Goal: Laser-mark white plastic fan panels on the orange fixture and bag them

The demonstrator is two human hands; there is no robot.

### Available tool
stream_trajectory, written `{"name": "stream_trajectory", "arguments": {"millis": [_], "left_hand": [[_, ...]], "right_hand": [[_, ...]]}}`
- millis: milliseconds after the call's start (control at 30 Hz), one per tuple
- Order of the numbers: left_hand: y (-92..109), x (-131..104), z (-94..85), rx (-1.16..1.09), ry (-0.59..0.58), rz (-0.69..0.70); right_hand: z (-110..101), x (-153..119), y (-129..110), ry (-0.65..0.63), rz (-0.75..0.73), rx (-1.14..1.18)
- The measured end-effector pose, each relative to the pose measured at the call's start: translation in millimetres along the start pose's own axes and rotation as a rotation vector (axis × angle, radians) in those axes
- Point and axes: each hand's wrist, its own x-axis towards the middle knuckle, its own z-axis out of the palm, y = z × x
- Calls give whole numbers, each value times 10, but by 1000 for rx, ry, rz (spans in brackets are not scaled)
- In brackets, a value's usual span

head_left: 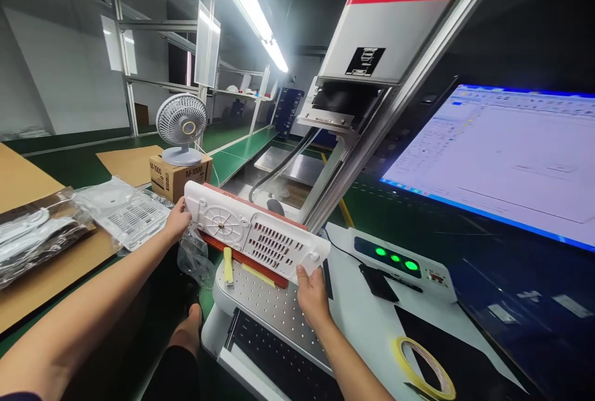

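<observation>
A long white plastic panel (223, 222) with a round ribbed area and a grid of slots is held up, tilted, above the perforated metal plate (274, 302) of the machine. My left hand (178, 220) grips its left end. At its lower right end, my right hand (312, 294) is closed on the edge, thumb on the near face. Behind and below the panel shows a reddish-brown piece (267, 272). Yellow tape (228, 266) is stuck at the plate's left part.
A marking head (372, 35) hangs on a slanted rail. Right are a monitor (502, 159), a control box with green lights (400, 258) and a tape roll (424, 369). A fan (182, 125) stands on a box (174, 179); bagged white parts (125, 212) lie left. A keyboard tray is below.
</observation>
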Motion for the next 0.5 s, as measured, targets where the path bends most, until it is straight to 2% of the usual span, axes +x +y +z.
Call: {"name": "stream_trajectory", "arguments": {"millis": [100,267,500], "left_hand": [[1,-10,-18,-43,-20,-36],[-13,3,-47,-61,-1,0],[82,0,-60,-100,-15,-52]], "right_hand": [[-10,8,20,-4,1,11],[-19,11,41,-10,3,12],[5,12,60,23,25,9]]}}
